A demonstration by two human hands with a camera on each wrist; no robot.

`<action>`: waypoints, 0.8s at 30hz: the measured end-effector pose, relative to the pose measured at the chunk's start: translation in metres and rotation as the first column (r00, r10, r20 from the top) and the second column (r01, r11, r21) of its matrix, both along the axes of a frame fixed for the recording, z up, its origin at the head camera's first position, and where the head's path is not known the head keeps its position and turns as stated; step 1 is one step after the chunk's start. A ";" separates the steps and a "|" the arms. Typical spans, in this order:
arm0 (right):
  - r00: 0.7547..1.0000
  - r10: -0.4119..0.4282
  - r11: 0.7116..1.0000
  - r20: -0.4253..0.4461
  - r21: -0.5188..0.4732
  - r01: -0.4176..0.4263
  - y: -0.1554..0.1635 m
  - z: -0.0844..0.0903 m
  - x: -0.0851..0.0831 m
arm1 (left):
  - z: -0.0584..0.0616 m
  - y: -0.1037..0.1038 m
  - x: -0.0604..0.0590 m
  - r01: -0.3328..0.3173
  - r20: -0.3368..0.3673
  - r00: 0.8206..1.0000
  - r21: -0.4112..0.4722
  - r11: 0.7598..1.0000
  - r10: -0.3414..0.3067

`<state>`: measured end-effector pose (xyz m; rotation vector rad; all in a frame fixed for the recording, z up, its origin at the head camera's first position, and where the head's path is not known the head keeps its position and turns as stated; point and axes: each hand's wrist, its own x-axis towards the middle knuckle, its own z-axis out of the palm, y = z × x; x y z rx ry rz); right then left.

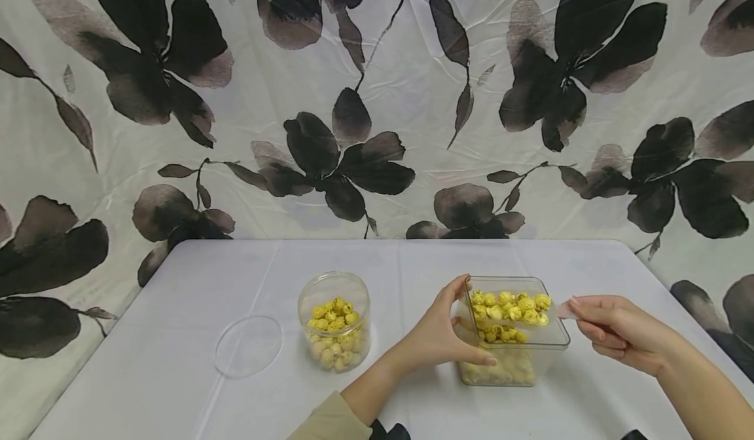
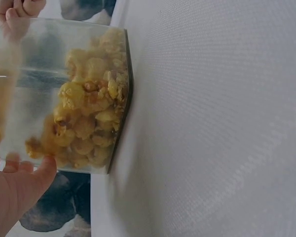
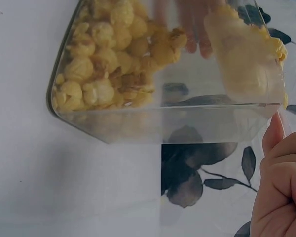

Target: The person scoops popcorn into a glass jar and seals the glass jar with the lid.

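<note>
White table (image 1: 406, 283), floral backdrop (image 1: 412, 99); left fingers (image 1: 452, 291) clamp a tub (image 1: 497, 369), right fingers (image 1: 596, 312) probably a scoop (image 1: 567, 310).

— See anything behind the white tabletop (image 1: 147, 374)?
— Yes, see a pale, wrinkled cloth (image 1: 412, 112), printed with dark flowers (image 1: 138, 90) and leaves (image 1: 451, 31).
— Notice the light?
— Looks soft and spreads fairly evenly.

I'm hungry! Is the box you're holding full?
Partly full: popcorn sits low in the box, with a see-through gap above it.
</note>
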<state>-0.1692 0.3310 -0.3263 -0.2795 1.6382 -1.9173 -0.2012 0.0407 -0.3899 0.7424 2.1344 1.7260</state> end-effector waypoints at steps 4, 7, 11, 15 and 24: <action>1.000 0.010 1.000 -0.013 -0.017 -0.010 -0.001 -0.001 -0.001 | 0.000 0.000 0.000 -0.001 0.000 1.000 0.005 1.000 0.001; 0.999 0.024 0.999 -0.022 -0.039 -0.024 -0.002 -0.002 -0.002 | 0.000 0.000 0.000 0.000 0.001 1.000 0.006 1.000 0.000; 0.999 0.030 0.998 -0.033 -0.049 -0.032 -0.004 -0.004 -0.004 | -0.001 0.000 0.000 0.000 0.002 1.000 0.007 1.000 0.000; 0.999 0.027 0.998 -0.028 -0.048 -0.029 -0.004 -0.004 -0.005 | -0.001 0.000 0.000 0.000 0.006 1.000 0.015 1.000 0.000; 0.999 0.031 0.998 0.035 -0.062 -0.029 0.002 -0.003 -0.004 | 0.000 0.000 0.000 0.007 0.005 1.000 0.016 1.000 -0.007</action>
